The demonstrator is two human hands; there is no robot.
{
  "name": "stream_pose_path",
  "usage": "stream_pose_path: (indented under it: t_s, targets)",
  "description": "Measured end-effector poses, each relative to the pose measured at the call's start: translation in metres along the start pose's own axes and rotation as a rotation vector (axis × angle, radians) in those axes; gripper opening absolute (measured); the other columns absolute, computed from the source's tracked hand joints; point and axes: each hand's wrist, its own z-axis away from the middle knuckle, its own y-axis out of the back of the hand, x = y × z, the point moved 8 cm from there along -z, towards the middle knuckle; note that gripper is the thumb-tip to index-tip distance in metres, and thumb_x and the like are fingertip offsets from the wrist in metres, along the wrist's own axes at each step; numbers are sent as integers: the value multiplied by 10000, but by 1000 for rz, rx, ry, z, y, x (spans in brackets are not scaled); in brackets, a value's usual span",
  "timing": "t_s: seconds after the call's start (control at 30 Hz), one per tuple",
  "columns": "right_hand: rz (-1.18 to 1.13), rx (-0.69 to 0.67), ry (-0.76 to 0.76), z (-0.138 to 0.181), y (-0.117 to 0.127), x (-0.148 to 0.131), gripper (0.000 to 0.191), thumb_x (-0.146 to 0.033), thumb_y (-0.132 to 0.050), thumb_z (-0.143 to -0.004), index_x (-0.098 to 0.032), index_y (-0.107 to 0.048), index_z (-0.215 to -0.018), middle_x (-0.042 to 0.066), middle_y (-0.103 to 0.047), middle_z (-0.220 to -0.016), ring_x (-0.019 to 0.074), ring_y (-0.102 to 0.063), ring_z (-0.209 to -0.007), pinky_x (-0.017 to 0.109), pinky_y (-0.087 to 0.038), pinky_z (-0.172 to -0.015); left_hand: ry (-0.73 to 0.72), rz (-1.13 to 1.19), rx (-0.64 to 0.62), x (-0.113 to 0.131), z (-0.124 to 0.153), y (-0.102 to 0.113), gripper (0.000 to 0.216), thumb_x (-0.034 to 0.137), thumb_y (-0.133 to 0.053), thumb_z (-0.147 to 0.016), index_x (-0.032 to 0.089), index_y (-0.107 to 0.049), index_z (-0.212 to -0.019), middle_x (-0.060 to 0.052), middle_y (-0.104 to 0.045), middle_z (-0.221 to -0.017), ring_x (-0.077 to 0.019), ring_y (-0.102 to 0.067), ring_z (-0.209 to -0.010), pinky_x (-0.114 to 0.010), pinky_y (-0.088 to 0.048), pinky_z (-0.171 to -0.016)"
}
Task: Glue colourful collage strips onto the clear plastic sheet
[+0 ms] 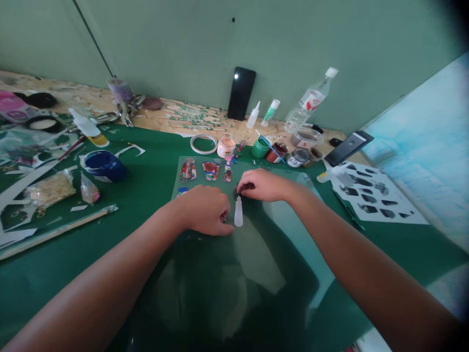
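My left hand [208, 210] is curled over a clear sheet [256, 239], thumb pointing right; the fingers are closed, and what they hold, if anything, is hidden. My right hand [263, 185] bends down in a pinch just beyond it, with a small dark bit at the fingertips that I cannot make out. Between the two hands lies a small whitish nozzle-shaped piece [238, 211], narrow tip pointing away. Past my left hand, painted pieces in red and blue rest on the sheet: a left one [187, 169], a middle one [211, 171] and a narrow one [227, 173].
Open paint jars [261, 146] stand behind the sheet, a blue brush across them. A phone [242, 93] leans on the wall near a plastic bottle [311, 100]. Left are a blue paint jar [104, 166], glue bottle [90, 128] and scraps; right, a printed sheet [399, 215].
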Motion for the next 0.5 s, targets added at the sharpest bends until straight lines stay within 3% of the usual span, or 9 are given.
stream_pose_path:
  t_s: [0.2, 0.5]
  targets:
    - [-39, -10, -13, 2, -2, 2, 227, -129, -617, -819, -194, -772, -971, 65, -758, -1015, 179, -671, -848, 261, -468, -727, 18, -118, -3, 13, -6, -9, 366, 481, -573, -806, 188, -707, -632, -120, -671, -679, -285, -643, -634, -357, -389, -557]
    - [-1, 13, 7, -2, -3, 4, 223, -119, -577, -818, -182, -755, -936, 67, -760, -989, 191, -657, -869, 274, -434, -728, -95, -327, 7, 29, -9, -15, 367, 422, -523, -903, 186, -762, -757, -142, -713, -692, -311, -694, -658, -354, -364, -526]
